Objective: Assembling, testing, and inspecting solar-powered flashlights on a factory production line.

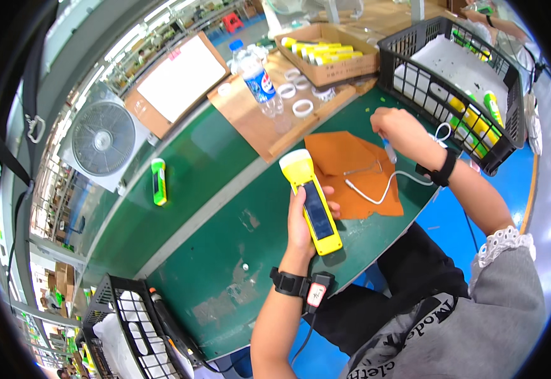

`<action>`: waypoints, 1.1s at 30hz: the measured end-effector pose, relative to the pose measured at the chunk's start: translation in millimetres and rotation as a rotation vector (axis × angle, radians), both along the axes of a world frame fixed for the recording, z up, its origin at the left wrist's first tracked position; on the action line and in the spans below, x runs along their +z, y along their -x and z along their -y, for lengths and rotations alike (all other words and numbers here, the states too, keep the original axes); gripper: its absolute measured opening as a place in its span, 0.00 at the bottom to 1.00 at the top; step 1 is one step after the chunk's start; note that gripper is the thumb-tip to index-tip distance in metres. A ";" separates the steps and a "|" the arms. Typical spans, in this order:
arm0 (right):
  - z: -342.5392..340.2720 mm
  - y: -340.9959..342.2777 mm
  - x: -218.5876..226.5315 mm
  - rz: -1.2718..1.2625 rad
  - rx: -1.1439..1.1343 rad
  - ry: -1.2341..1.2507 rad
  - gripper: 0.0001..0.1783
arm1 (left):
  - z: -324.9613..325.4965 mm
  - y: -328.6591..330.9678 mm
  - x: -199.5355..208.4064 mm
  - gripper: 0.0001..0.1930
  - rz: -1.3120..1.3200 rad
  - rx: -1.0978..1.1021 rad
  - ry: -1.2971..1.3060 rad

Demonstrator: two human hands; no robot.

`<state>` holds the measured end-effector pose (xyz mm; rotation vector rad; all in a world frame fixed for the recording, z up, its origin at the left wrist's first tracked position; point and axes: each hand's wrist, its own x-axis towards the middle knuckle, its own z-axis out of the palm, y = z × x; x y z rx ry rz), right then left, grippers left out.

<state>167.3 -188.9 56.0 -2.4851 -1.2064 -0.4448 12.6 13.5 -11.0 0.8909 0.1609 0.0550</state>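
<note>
Place: a factory hall or large assembly workshop
Tabletop: green, scuffed and marked
Repeated goods: yellow flashlights lined up in a cardboard box, much like the held yellow flashlight
Crates: a black plastic crate at right with more yellow and green pieces, a second black crate at lower left
Fan: large, grey, beyond the tabletop
Overhead: long bright strip lights receding down a deep room
Floor: smooth blue
Neighbour: another person's forearm near the right crate
</note>
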 end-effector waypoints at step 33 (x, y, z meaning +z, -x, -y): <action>-35.3 129.9 -39.4 -0.650 0.333 -0.014 0.31 | -5.7 13.4 8.1 0.37 0.219 0.082 0.268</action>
